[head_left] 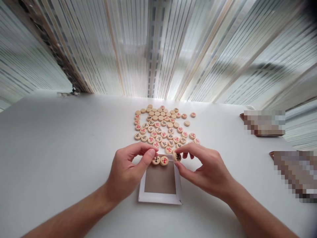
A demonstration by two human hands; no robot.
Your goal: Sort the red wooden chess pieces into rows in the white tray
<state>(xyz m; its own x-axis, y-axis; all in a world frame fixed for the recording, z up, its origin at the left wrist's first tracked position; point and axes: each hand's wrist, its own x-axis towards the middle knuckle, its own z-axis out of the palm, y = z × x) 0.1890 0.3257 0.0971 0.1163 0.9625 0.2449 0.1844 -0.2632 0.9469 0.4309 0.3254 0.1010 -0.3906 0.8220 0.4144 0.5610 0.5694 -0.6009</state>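
Observation:
Many round wooden pieces (160, 118) with red or black characters, some blank side up, lie spread on the white table (74, 138). Nearer me is a white-rimmed tray (159, 198) with a brown bottom. A black-marked piece (156, 160) and a red-marked piece (164, 161) sit side by side at its far end. My left hand (133, 167) has thumb and forefinger pinched beside the black-marked one; what they hold, if anything, is hidden. Between thumb and forefinger, my right hand (205, 167) holds a tilted black-marked piece (177, 156) at the tray's far right corner.
Striped curtains (163, 49) hang behind the table's far edge. Two brown-edged objects, mostly pixelated, are at the right: one farther back (264, 124) and one nearer (294, 172). A dark chain-like item (74, 91) touches the far left edge.

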